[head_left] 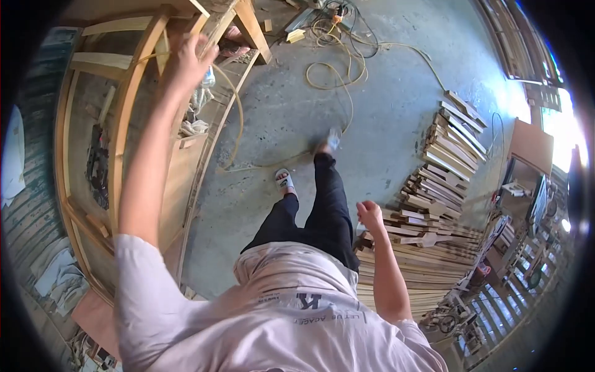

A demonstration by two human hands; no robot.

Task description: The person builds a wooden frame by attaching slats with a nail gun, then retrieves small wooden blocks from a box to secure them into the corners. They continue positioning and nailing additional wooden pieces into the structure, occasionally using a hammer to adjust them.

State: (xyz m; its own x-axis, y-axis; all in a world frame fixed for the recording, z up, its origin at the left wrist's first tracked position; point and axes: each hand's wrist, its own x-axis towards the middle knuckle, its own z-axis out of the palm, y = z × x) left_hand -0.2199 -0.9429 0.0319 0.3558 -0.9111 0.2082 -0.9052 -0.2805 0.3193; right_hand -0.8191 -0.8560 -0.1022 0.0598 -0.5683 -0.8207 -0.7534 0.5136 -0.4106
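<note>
My left hand [188,62] is raised at the upper left, over a wooden frame [121,124], with its fingers curled around a thin yellow hose [240,118]. On one side the hose runs over the frame; on the other it hangs in a loop down to the floor. Just below that hand, a pale crumpled cloth or bag [201,96] lies on the woodwork. Low by my right leg, my right hand [370,215] hangs with loosely closed fingers and nothing visible in them. Stacked wood strips [427,204] lie beyond it.
A tangle of hose and cables [338,37] lies on the concrete floor [273,99] ahead, and the hose trails past my feet. Wood pieces [455,139] are piled along the right. Boards [517,43] lean at the upper right. My front foot is blurred.
</note>
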